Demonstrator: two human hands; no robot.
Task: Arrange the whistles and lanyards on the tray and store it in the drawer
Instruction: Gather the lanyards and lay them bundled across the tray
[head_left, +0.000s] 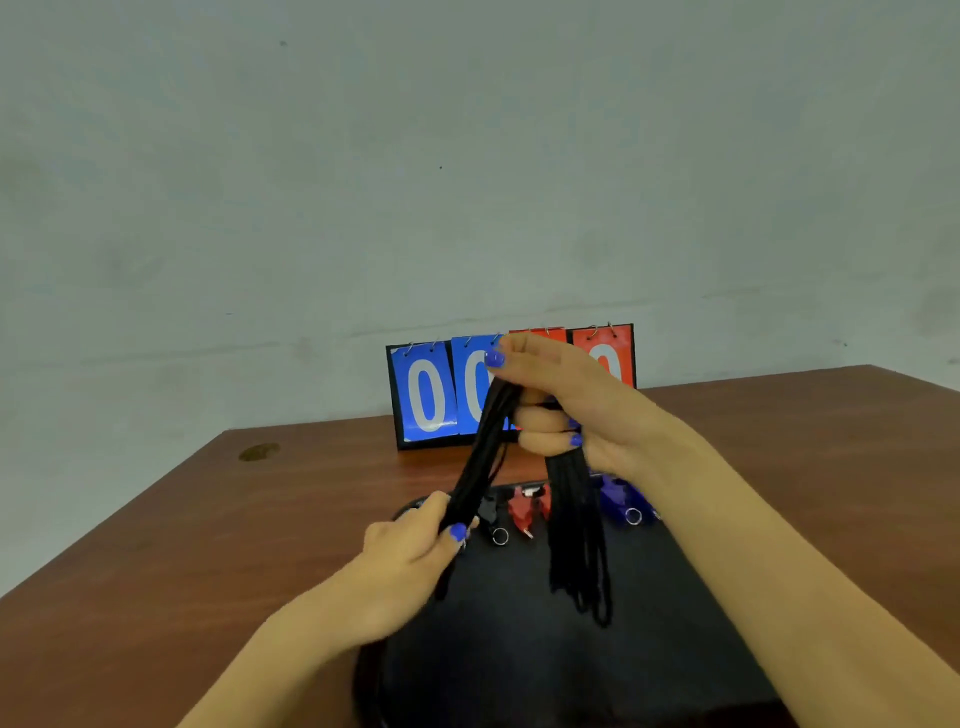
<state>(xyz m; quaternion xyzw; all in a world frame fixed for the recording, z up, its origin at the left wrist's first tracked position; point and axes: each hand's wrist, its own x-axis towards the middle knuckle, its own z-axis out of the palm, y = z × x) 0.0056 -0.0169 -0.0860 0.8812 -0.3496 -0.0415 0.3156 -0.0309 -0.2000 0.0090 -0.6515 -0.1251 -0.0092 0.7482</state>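
Wall (467, 156) and brown table (208, 519) frame the scene; a scoreboard (431, 395) stands at the table's far edge. Nearer lies the black tray (519, 649), bearing a row of whistles — black (488, 512), red (522, 509) and blue (618, 499) — along its far side. Above it, black lanyards (576, 535) hang as one bundle. The right hand (561, 395) curls round the bundle's top, loose ends dangling over the tray; the left hand (415, 545) pinches one taut section lower down — probably to gather the cords evenly before laying them beside the whistles.
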